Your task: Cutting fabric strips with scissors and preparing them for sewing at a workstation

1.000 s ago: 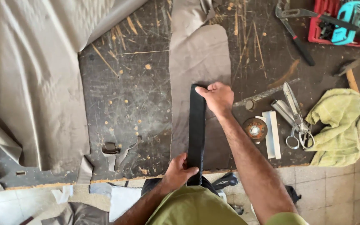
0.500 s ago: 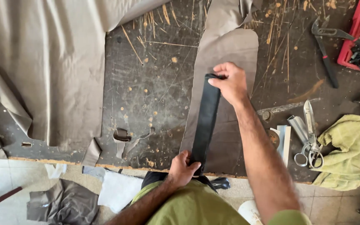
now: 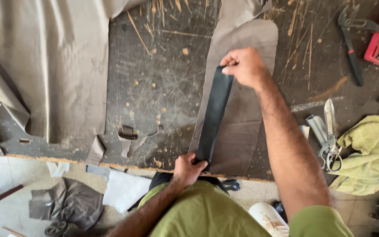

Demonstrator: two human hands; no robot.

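A long black strip (image 3: 213, 116) lies stretched over a grey cut-out piece of material (image 3: 242, 105) that reaches the near edge of the dark, scratched workbench (image 3: 154, 87). The right hand (image 3: 243, 66) has its fingers pinched shut on the strip's far end, while the left hand (image 3: 188, 169) is closed on its near end at the bench's front edge. Scissors (image 3: 330, 136) and a yellow-green cloth (image 3: 369, 153) lie toward the right edge, and a large grey sheet (image 3: 40, 66) covers the left side

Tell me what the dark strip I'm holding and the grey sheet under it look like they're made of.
The dark strip looks like matte black leather or synthetic leather: smooth, dull, stretched flat between both hands. The grey sheet beneath looks like thin leather or coated fabric, with cleanly cut curved edges and soft creases. Neither can be told for certain.
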